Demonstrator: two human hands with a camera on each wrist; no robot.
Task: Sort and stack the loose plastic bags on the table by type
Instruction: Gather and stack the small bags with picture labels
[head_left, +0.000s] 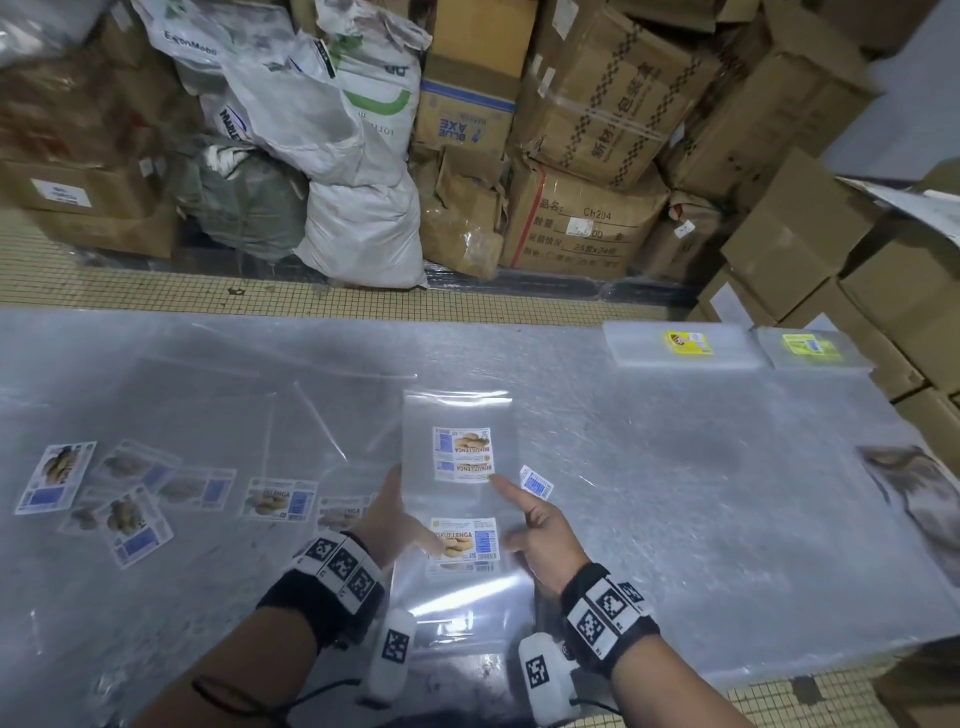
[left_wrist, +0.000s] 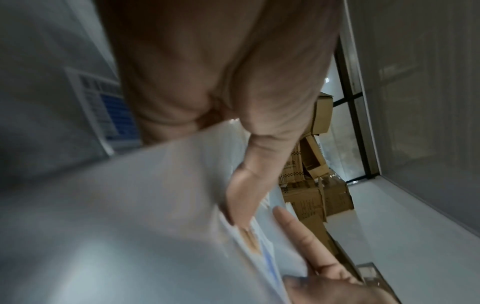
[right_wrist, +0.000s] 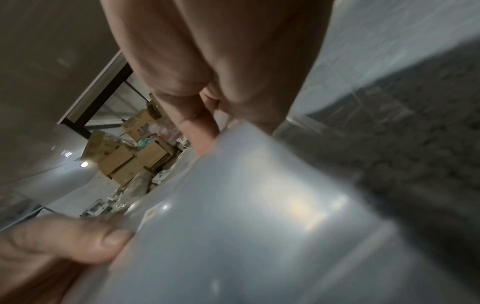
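I hold a clear plastic bag with a biscuit label (head_left: 464, 545) just above the table (head_left: 701, 493), near its front edge. My left hand (head_left: 397, 519) grips its left edge, thumb on top; in the left wrist view the thumb (left_wrist: 241, 195) presses on the bag (left_wrist: 130, 205). My right hand (head_left: 524, 525) pinches the bag's right edge (right_wrist: 259, 226) between thumb (right_wrist: 78, 242) and fingers (right_wrist: 205, 133), index finger stretched forward. A second bag with the same label (head_left: 462, 454) lies flat just beyond.
Several loose labelled bags (head_left: 130, 488) lie scattered on the left of the table. A small blue label (head_left: 536, 482) sits by my right index finger. Two flat stacks with yellow labels (head_left: 685, 343) (head_left: 810, 348) rest at the far right. Sacks and cardboard boxes (head_left: 571, 156) stand behind.
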